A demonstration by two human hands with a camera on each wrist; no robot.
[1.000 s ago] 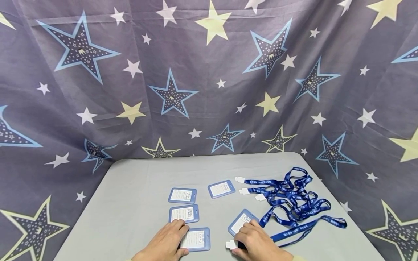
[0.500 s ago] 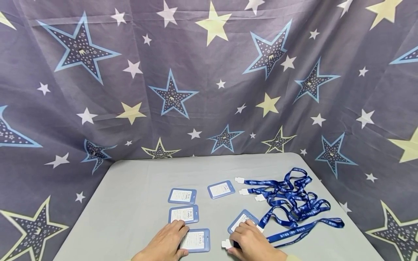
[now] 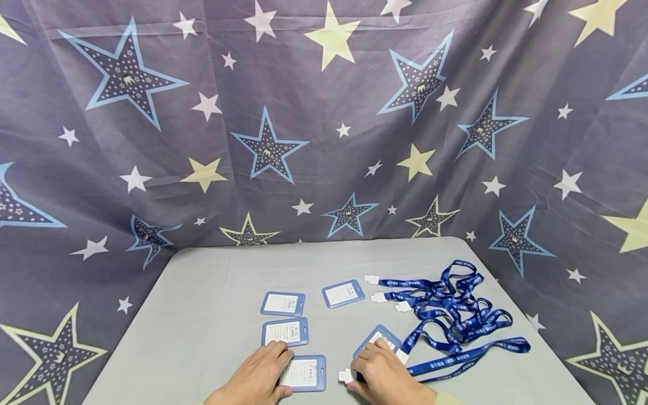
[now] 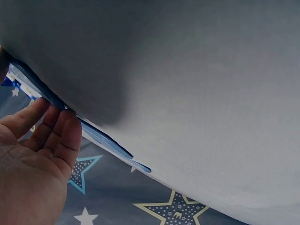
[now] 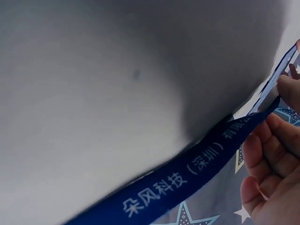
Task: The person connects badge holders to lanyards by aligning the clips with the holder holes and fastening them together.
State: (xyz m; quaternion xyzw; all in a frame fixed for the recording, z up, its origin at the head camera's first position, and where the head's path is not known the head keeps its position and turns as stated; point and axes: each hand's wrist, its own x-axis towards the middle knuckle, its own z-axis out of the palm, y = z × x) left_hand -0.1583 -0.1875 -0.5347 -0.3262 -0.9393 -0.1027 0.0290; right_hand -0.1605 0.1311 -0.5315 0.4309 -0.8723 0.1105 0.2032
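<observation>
In the head view my left hand (image 3: pixel 253 374) holds the nearest blue badge holder (image 3: pixel 310 372) by its left part, thumb on the near edge and fingers at the far edge. The holder lies flat on the table. My right hand (image 3: pixel 387 374) pinches a blue lanyard (image 3: pixel 455 359) just behind its white plastic clip (image 3: pixel 346 376), which points left toward that holder, a small gap apart. The right wrist view shows the lanyard's printed strap (image 5: pixel 178 183) running from the fingers. Another badge holder (image 3: pixel 378 336) lies partly hidden beyond the right hand.
Two more badge holders, a middle one (image 3: pixel 285 332) and a far one (image 3: pixel 282 304), lie beyond my left hand. Another holder (image 3: pixel 343 293) lies farther back. Tangled blue lanyards (image 3: pixel 458 306) with white clips cover the right of the grey table (image 3: pixel 202 315). A star-patterned curtain (image 3: pixel 304 84) hangs behind.
My right hand has slid left with the lanyard, bringing its white clip closer to the nearest badge holder. The strap's loop trailed along leftward. My left hand has stayed in place.
</observation>
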